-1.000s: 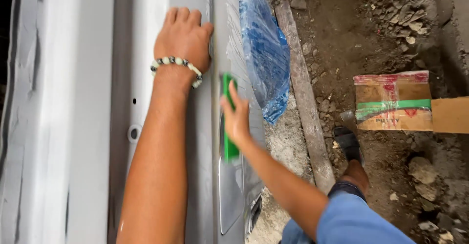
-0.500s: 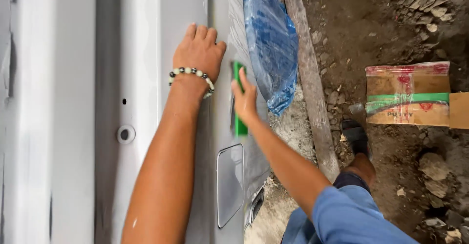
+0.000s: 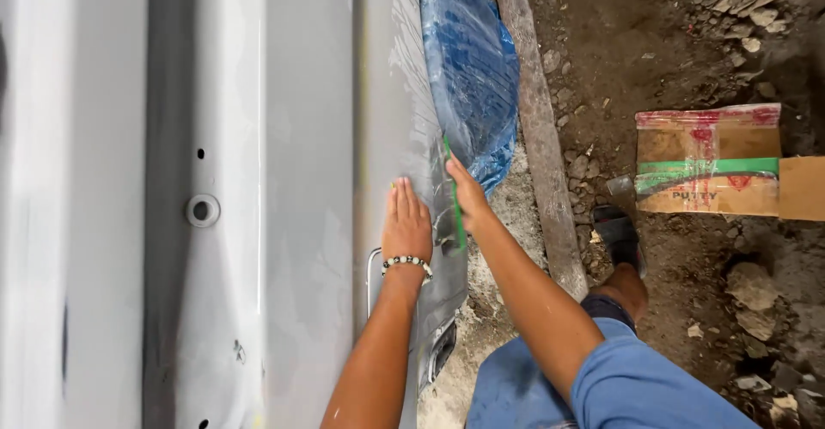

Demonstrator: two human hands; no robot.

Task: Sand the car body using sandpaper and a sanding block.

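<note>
Both hands lower on grey panel (image 3: 292,137); right hand (image 3: 468,193) holds green pad (image 3: 455,201).

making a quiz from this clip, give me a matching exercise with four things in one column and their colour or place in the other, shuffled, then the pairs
Things
1. left hand
2. right hand
3. plastic sheet
4. cardboard box

Descriptions
A. blue, crumpled by the far end of the panel
B. lies on the dirt ground, at right
C. flat on the grey body panel, bead bracelet at the wrist
D. presses a green sanding block to the panel's edge

Pairs: 1-C, 2-D, 3-A, 4-B
</note>
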